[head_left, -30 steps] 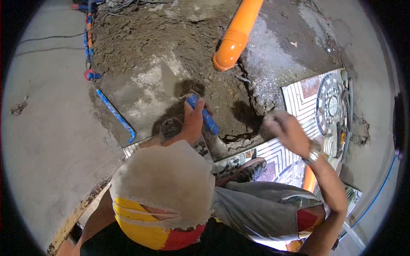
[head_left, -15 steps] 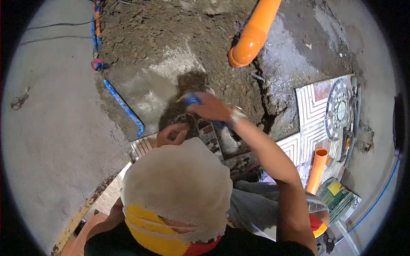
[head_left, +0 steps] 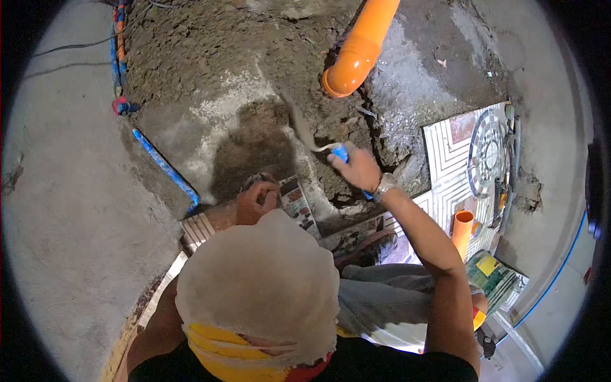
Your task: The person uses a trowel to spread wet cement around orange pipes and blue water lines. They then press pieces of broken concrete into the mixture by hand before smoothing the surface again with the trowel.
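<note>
My right hand is closed around the blue handle of a trowel, whose blade is smeared by motion over rough soil. A light-coloured band circles that wrist. My left hand has its fingers curled at a small dark object that I cannot make out, by the near edge of a dark wet mortar patch. Right beside the left hand lies a stone-patterned tile. A pale cap with a yellow and red back covers part of the view below the hands.
An orange pipe elbow rises from the soil beyond my right hand. A bent blue pipe lies at left. Patterned tiles, a short orange pipe and a green container with a yellow label are at right.
My right hand has swung right with the trowel, off the mortar patch, uncovering it. My left hand stays in about the same place. The whole view has shifted slightly.
</note>
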